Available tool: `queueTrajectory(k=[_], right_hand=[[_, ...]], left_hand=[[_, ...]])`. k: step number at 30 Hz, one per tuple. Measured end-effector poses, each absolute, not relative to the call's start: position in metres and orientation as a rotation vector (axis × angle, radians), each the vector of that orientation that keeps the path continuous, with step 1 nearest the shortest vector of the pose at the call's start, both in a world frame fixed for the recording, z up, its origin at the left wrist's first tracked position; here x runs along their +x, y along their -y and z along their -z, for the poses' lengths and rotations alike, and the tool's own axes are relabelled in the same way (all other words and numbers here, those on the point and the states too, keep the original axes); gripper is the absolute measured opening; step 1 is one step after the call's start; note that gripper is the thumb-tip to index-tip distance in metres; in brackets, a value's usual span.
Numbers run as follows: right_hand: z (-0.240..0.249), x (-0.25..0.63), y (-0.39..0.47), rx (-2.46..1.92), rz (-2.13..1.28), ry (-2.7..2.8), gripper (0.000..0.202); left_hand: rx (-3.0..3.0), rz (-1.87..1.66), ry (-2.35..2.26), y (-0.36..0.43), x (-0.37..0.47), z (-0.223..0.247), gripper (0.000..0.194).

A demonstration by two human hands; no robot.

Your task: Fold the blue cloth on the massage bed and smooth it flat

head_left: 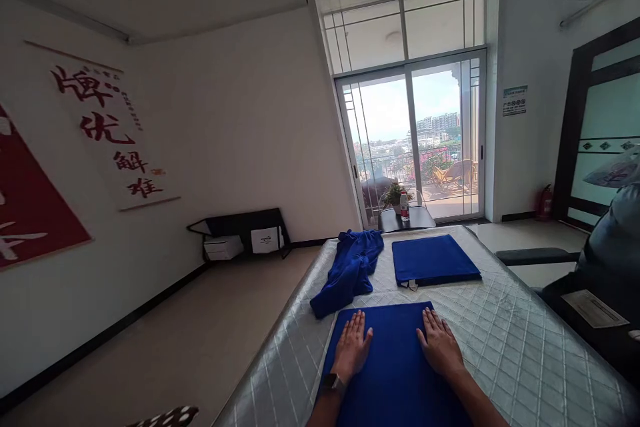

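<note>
A flat blue cloth (393, 353) lies on the quilted light-coloured surface (515, 333) in front of me. My left hand (351, 345) rests palm down near the cloth's left edge, fingers stretched out, a dark watch on the wrist. Near the right edge, my right hand (440, 345) also lies flat with its fingers extended. Beyond the cloth sits a neatly folded blue cloth (435, 259) with a small white tag at its front edge. To the left of that one, a crumpled blue cloth (350, 270) is heaped up.
A small table (423, 218) with a potted plant (395, 195) and a bottle (405, 205) stands past the far end, before glass doors. Dark seating (617, 260) is at the right. A black rack (245, 221) with white boxes stands by the wall.
</note>
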State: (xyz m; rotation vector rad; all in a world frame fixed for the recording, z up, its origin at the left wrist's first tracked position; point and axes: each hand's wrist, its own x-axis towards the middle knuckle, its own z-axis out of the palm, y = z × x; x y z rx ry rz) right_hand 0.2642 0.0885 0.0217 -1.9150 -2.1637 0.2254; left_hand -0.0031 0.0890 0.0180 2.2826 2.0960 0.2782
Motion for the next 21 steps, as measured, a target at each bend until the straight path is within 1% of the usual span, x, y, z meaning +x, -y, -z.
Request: queueTrajectory(k=[8,21], right_hand=[[-0.018,0.264,-0.091,-1.902,-0.209,2.164,0.071],[-0.012,0.263,-0.096,-1.880,-0.189,2.162,0.072]], left_hand=[[2.272,-0.313,-2.140,-0.093,-0.032,-0.010,0.071],[2.235,-0.382,-2.212,-0.094,-0.057,-0.007,0.074]])
